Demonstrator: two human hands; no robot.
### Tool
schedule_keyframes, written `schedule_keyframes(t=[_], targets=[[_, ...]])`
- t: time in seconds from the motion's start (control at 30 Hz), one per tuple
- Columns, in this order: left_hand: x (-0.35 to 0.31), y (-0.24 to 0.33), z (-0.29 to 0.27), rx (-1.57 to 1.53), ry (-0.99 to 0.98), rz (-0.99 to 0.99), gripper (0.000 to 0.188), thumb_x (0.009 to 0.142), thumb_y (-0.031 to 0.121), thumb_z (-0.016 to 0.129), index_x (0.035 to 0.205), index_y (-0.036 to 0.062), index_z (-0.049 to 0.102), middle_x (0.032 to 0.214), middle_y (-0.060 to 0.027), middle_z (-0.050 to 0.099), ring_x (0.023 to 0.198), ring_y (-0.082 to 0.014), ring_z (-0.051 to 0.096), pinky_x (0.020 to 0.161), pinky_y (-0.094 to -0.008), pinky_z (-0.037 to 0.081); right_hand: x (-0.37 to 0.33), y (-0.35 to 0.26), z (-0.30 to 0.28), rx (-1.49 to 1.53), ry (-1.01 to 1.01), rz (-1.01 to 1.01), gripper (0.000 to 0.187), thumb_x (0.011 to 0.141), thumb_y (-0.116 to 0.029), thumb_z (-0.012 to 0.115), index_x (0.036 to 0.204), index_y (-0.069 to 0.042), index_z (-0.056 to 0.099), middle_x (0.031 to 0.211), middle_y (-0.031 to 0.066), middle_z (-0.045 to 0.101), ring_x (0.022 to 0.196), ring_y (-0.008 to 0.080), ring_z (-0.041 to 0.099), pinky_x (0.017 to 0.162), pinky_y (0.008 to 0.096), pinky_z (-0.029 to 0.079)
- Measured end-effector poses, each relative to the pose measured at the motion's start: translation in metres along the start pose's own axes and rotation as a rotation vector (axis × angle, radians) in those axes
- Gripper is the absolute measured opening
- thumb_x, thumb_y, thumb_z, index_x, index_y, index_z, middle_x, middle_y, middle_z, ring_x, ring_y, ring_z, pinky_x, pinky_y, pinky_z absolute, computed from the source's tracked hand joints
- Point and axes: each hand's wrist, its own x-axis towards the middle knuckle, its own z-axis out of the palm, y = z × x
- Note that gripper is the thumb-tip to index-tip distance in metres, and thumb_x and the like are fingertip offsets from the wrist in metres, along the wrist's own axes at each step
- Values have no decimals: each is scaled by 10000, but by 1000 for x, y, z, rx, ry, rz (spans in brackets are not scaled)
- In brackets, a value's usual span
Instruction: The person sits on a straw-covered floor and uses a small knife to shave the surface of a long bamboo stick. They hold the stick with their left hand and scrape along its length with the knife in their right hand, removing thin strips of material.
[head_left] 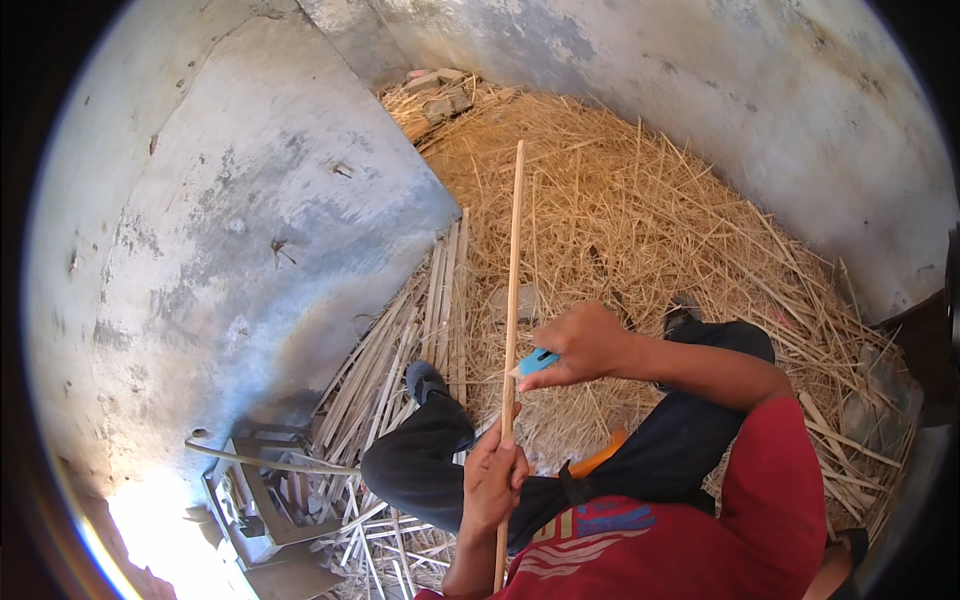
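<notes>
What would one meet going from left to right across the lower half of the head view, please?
Metal frame → bundle of split sticks → left hand gripping the long stick → right hand with blue knife → straw.

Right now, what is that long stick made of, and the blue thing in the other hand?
The long stick looks like bamboo or peeled cane: pale tan, thin, straight, matte, much like the split strips piled by the wall. The left hand grips it low down. The blue thing in the right hand looks like smooth plastic, perhaps a small cutter's handle; the fingers hide most of it, so I can't be sure.
</notes>
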Motion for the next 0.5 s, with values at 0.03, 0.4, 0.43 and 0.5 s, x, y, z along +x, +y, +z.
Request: schedule_keyframes(t=[0.03, 0.4, 0.43, 0.5], targets=[[0, 2, 3, 10, -4, 4, 464, 1032, 222, 401, 1453, 34, 351, 550, 31, 412, 430, -30, 345, 385, -171, 282, -1, -4, 3, -37, -14, -61, 644, 765, -737, 584, 623, -110, 628, 511, 54, 558, 434, 239, 564, 419, 367, 429], [1, 1, 10, 127, 47, 42, 471, 1019, 184, 447, 1446, 3, 365, 600, 61, 394, 504, -12, 346, 462, -165, 278, 2, 8, 6, -116, 92, 8, 665, 792, -750, 524, 603, -118, 605, 497, 69, 549, 434, 257, 565, 413, 378, 432], [0, 2, 13, 156, 69, 41, 473, 1012, 184, 463, 1437, -5, 379, 599, 67, 393, 502, -9, 342, 460, -166, 278, 5, 18, 8, -136, 155, -11, 665, 796, -748, 519, 607, -117, 610, 498, 70, 550, 437, 261, 566, 414, 378, 432], [-1, -3, 15, 172, 82, 32, 476, 1004, 183, 483, 1428, -12, 393, 601, 76, 389, 502, -3, 335, 459, -167, 273, 13, 54, 3, -151, 122, 164, 663, 795, -753, 516, 605, -125, 608, 505, 73, 557, 438, 268, 566, 414, 381, 432]])
